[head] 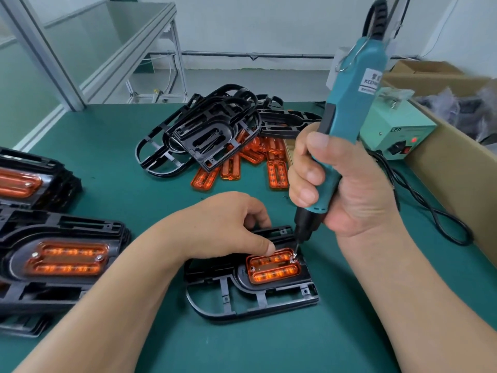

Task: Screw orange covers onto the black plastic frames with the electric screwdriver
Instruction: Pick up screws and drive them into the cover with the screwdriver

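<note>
Bit of the electric screwdriver [347,109] is resting on the screw [294,256] at the right end of the orange cover [273,266], whose long axis is running left to right in the black frame [252,305]; the right hand [347,189] is gripping the tool, the left hand [228,227] is holding the frame's far edge
</note>
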The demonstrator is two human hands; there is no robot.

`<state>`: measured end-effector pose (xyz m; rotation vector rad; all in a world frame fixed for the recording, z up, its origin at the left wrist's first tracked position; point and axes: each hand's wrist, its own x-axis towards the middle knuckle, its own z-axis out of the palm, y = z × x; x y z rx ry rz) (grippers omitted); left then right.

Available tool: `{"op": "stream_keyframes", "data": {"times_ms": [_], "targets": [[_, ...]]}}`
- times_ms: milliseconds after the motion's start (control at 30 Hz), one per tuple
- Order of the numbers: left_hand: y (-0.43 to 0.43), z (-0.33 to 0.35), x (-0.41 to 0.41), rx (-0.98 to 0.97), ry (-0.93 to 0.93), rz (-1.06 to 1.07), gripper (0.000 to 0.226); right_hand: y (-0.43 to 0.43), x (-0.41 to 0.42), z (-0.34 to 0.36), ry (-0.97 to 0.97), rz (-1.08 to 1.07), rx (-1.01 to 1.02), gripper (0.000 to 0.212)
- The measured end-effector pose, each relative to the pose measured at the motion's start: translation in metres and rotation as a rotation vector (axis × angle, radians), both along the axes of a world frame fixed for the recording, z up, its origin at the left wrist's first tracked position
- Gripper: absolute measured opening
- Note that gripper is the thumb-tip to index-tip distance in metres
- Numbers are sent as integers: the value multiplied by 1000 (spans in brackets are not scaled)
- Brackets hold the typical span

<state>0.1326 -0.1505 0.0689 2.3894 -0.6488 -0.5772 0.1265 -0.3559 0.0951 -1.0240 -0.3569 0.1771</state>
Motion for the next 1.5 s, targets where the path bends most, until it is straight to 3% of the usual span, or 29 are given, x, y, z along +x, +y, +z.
{"op": "stream_keyframes", "data": {"times_ms": [600, 900, 1100, 1367, 1500], "targets": [[-9, 6, -6, -8, 24, -1, 31, 7, -11, 1, -157, 204, -87, 8], [-9, 4, -8, 22, 19, 25, 27, 8, -9, -2, -121, 240, -124, 12], [-9, 4, -7, 48, 5, 24, 29, 9, -8, -5, -109, 309, -117, 36], [-11, 6, -8, 39, 11, 24, 31, 10, -10, -5, -109, 305, -119, 38], [-11, 6, -9, 33, 8, 30, 27, 9, -10, -7, -138, 230, -137, 9]]}}
